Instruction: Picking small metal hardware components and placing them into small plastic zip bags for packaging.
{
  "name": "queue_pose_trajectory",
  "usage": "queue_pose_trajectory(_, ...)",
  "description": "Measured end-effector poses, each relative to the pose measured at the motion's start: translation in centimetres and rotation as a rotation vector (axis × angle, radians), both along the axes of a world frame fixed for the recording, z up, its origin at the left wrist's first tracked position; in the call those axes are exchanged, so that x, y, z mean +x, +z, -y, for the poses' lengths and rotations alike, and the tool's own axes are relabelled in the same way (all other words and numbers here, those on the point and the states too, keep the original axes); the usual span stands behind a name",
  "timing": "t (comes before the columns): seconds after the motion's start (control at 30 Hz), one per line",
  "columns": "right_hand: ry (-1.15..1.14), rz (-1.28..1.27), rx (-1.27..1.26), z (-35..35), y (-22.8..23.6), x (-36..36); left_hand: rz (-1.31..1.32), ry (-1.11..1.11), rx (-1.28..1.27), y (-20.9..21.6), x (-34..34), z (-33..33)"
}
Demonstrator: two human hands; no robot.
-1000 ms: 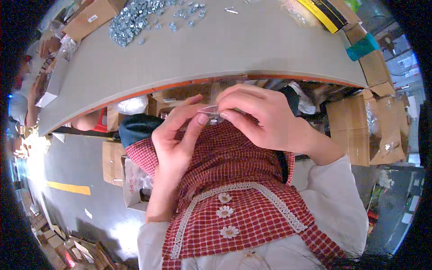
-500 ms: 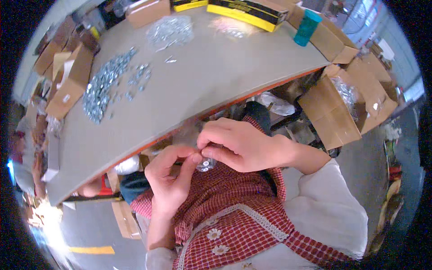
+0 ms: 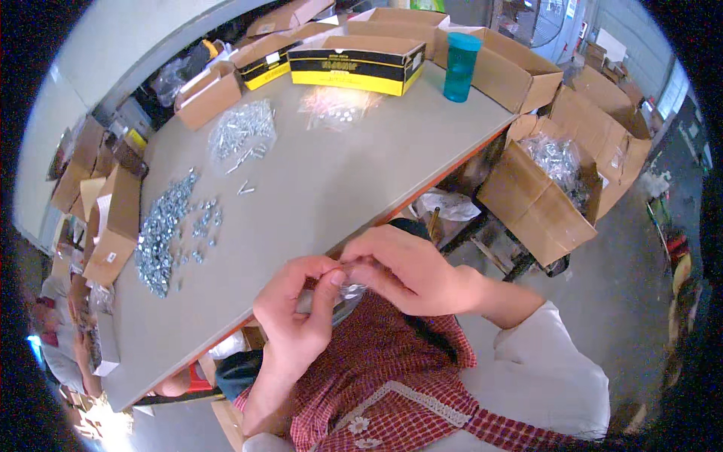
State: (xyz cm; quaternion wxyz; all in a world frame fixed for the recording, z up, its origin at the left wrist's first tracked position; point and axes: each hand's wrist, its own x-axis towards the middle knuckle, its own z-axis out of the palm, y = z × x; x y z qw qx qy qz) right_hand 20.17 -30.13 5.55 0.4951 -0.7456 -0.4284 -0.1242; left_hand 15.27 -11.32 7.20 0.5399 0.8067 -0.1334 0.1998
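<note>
Over my lap, just off the table's near edge, my left hand (image 3: pixel 301 305) and my right hand (image 3: pixel 403 271) meet at the fingertips. Thumb and forefinger of each are pinched at the top of a small clear plastic bag (image 3: pixel 349 295). The bag hangs below the fingers, partly covered by them, and its contents do not show clearly now. On the table (image 3: pixel 301 196) lie a spread heap of small shiny metal nuts or similar fittings (image 3: pixel 160 245), a pile of screws on clear plastic (image 3: pixel 245 132), and a bag of small white pieces (image 3: pixel 343 113).
Along the back stand yellow-and-black boxes (image 3: pixel 358 68), brown cartons (image 3: pixel 497 71) and a teal tumbler (image 3: pixel 460 68). An open carton of filled clear bags (image 3: pixel 553 162) is to the right below the table. Another person (image 3: pixel 64 331) is at the far left.
My view has tilted up, bringing more of the table's back into sight. Both hands stay pinched together on the bag; its round pieces, visible before, are now mostly hidden.
</note>
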Motion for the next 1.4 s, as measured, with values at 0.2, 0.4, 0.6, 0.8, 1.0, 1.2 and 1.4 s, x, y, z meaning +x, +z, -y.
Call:
queue_pose_trajectory(0.2,-0.066,0.056,0.091,2.4,-1.4,2.9,0.182,-0.086,0.219,0.3,4.3,2.5)
queue_pose_trajectory(0.4,-0.038,-0.156,0.172,6.8,-1.9,5.1,0.160,-0.263,0.222,0.2,9.2,5.3)
queue_pose_trajectory(0.6,0.029,-0.676,0.520,14.6,-4.6,7.5,-0.260,-0.376,0.122,-1.1,17.5,11.0)
queue_pose_trajectory(0.8,-0.871,-0.301,0.569,26.9,-2.0,6.8,0.644,0.097,0.990,-5.8,29.8,7.5)
queue_pose_trajectory(1.0,-1.360,-0.357,-0.244,43.9,-2.1,14.3,0.202,-0.078,0.881,-7.3,32.0,5.8)
queue_pose_trajectory(1.2,-1.409,-0.558,-0.895,46.3,-9.6,20.5,0.319,-0.006,0.953,-6.8,31.1,7.3)
queue_pose_trajectory(1.4,-0.870,-0.549,-1.130,42.4,-9.6,17.4,0.280,-0.004,0.893,-6.6,30.8,6.7)
